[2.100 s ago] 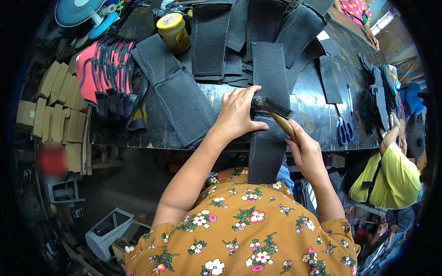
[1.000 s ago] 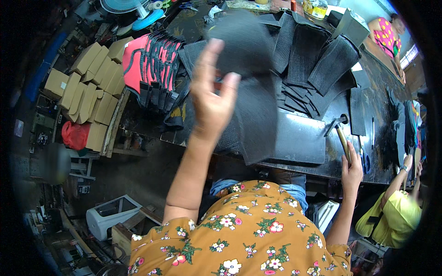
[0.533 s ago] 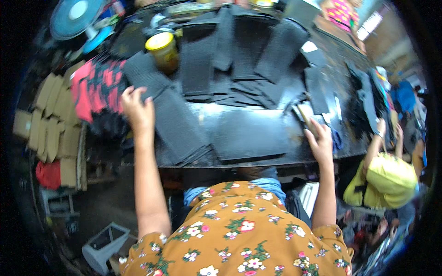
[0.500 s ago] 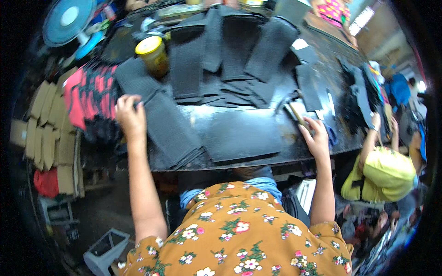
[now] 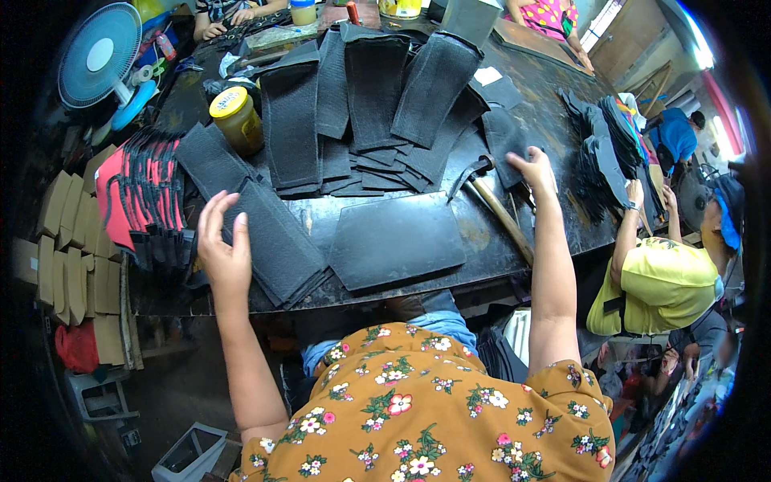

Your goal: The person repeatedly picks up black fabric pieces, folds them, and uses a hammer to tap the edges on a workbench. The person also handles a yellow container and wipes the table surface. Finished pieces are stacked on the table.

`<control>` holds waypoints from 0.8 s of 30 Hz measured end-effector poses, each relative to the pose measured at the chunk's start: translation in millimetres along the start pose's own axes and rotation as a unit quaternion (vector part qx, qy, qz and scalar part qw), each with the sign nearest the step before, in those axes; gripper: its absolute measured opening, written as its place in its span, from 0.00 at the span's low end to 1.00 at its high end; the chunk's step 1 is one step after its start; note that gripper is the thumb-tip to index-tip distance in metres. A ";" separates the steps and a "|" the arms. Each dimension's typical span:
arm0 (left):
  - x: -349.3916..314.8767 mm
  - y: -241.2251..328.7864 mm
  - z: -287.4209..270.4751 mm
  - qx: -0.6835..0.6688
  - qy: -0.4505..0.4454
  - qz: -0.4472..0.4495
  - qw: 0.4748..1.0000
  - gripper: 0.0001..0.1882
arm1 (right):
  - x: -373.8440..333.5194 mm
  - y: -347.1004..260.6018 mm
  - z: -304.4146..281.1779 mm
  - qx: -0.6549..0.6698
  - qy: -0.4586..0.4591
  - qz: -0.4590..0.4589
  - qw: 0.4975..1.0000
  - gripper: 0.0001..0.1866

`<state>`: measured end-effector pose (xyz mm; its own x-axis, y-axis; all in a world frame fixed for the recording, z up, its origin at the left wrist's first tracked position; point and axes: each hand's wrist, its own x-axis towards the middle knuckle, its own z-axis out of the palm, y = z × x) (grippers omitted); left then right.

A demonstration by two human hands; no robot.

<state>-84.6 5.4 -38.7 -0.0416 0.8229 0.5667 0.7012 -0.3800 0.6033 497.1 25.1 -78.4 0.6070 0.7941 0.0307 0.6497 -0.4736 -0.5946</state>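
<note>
My left hand [image 5: 223, 245] is open, fingers apart, at the left edge of a stack of long black textured strips [image 5: 281, 237]. At the right, my right hand [image 5: 540, 173] has its thumb over the edge of a blurred black strip [image 5: 499, 140] and appears to grip it; the far fingers are partly hidden. A hammer [image 5: 502, 213] with a wooden handle lies on the table between that hand and a smooth black slab [image 5: 397, 241]. Beyond the slab, black strips [image 5: 373, 92] are fanned out in overlapping piles.
A yellow-lidded jar [image 5: 237, 120] stands behind the left stack, beside red and black pieces [image 5: 144, 193]. Brown cardboard pieces [image 5: 76, 241] and a blue fan [image 5: 100, 56] are farther left. At right, a person in yellow [image 5: 666, 281] works by dark stacked pieces [image 5: 598, 153].
My right hand has left the hammer handle and reached farther in to the black strip, which now blurs. The left hand has come off the strips, fingers spread. The whole view has shifted slightly.
</note>
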 end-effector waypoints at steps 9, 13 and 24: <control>-41.4 105.4 83.2 -0.465 -0.340 -0.120 0.809 0.19 | -172.2 -44.7 -48.8 0.593 -0.196 0.010 0.781 0.34; -51.5 136.2 125.8 -0.642 -0.457 -0.300 0.538 0.28 | -248.7 -53.4 -17.4 0.444 -0.443 0.002 0.779 0.43; -67.2 126.9 116.4 -0.564 -0.301 -0.162 0.752 0.24 | -230.7 -80.5 13.3 0.633 -0.329 -0.008 0.701 0.36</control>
<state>90.0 -48.9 -65.5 0.4867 0.8630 0.1354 -0.3396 0.0441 0.9395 298.7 -114.9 -48.3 -0.0081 0.9964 -0.0846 -0.5252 -0.0763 -0.8475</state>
